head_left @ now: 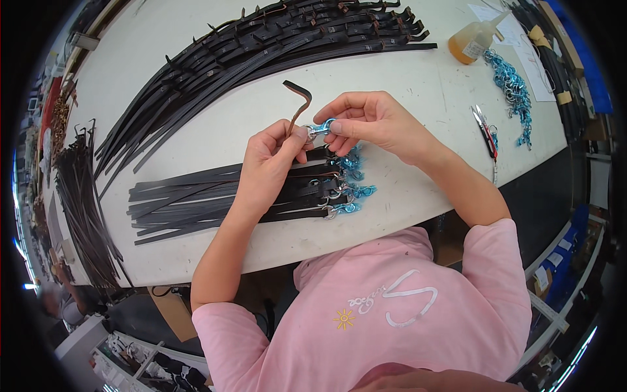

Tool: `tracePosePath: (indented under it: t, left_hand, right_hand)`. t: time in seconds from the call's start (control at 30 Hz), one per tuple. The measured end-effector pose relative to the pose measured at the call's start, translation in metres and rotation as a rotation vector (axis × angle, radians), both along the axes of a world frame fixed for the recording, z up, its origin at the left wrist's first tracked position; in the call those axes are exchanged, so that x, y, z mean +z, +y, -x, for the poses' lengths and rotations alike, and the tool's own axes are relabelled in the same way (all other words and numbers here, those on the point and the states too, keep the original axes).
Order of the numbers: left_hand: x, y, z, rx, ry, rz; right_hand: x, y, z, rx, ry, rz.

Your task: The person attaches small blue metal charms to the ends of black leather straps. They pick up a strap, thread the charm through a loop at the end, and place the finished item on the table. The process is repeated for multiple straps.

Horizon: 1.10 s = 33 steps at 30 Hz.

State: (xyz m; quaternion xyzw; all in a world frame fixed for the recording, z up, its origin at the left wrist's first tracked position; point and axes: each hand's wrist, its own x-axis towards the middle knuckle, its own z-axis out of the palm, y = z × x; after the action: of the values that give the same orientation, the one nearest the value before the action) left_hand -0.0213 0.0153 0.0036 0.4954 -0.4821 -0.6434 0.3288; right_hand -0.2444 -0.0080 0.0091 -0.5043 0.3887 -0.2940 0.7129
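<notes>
Over the white table, my left hand (271, 153) is closed around a narrow black leather strap (302, 98), whose bent end rises above the fingers and shows a brown underside. My right hand (369, 124) pinches a silver snap hook (321, 129) partly wrapped in blue film, at the left fingertips. Whether the strap passes through the hook's ring is hidden by the fingers. Below both hands lies a row of black straps (189, 196) with blue-wrapped hooks (349, 208) at their right ends.
A large bundle of black straps (261, 49) spans the far side. More straps (85, 202) hang over the left edge. At the right are a bottle of amber liquid (471, 42), a pile of blue-wrapped hooks (511, 85) and red-handled scissors (486, 136).
</notes>
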Motion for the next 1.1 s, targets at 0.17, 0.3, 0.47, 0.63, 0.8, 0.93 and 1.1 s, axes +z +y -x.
tracePosePath:
  t: [0.17, 0.3, 0.47, 0.63, 0.8, 0.93, 1.1]
  left_hand:
    - [-0.004, 0.002, 0.001, -0.021, -0.022, 0.090]
    - [-0.015, 0.008, 0.003, -0.053, -0.164, 0.307]
    - [0.004, 0.008, 0.008, -0.062, -0.316, 0.618]
    - [0.012, -0.004, -0.012, -0.033, -0.535, 0.709]
    - [0.007, -0.004, -0.010, -0.063, -0.651, 0.832]
    - [0.002, -0.005, -0.010, -0.110, -0.530, 0.886]
    - [-0.001, 0.000, -0.002, -0.081, -0.307, 0.781]
  right_hand:
    - [-0.002, 0.001, -0.002, 0.042, -0.036, -0.039]
    - [-0.001, 0.000, 0.001, 0.104, -0.143, -0.268]
    - [-0.005, -0.005, 0.013, 0.068, -0.179, -0.184]
    - [0.013, -0.015, 0.031, -0.063, -0.144, 0.225]
    - [0.017, -0.004, 0.021, -0.036, -0.055, 0.191]
    - [0.013, -0.005, 0.019, 0.004, 0.047, 0.118]
    - [0.007, -0.001, 0.009, 0.064, -0.001, 0.027]
